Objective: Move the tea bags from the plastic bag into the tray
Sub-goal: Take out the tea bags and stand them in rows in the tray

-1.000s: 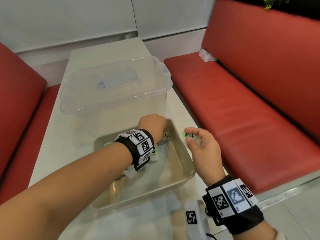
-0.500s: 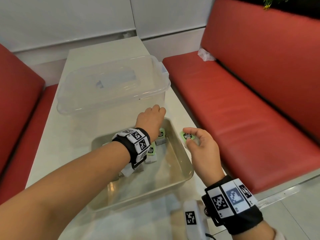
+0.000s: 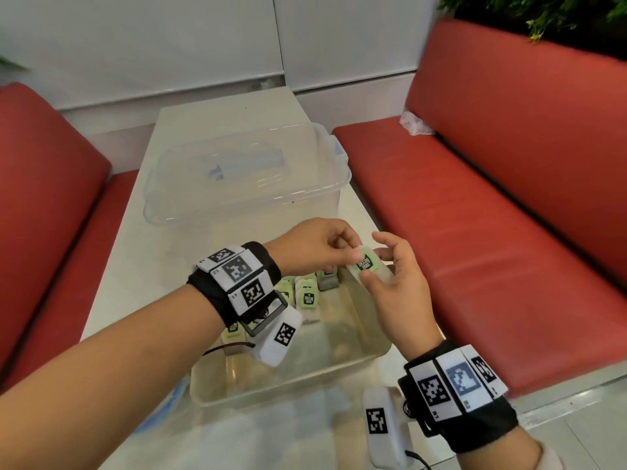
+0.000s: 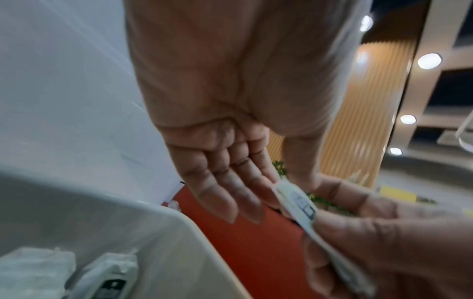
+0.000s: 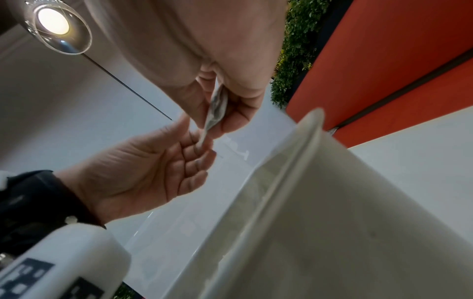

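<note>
A tea bag with a green label hangs over the far right corner of the clear tray, held from both ends. My left hand pinches its left end between thumb and forefinger. My right hand grips the other end. The left wrist view shows the tea bag edge-on between my left hand and the right hand's fingers. The right wrist view shows the same tea bag above the tray wall. Several tea bags lie along the tray's far side.
A large clear storage box with its lid on stands right behind the tray. Red benches flank the narrow white table. Crumpled clear plastic lies on the right bench. A white marker block hangs by my right wrist.
My left hand rose from the tray's far corner and moved right to take hold of the tea bag. My right hand brought that tea bag left, over the tray's rim.
</note>
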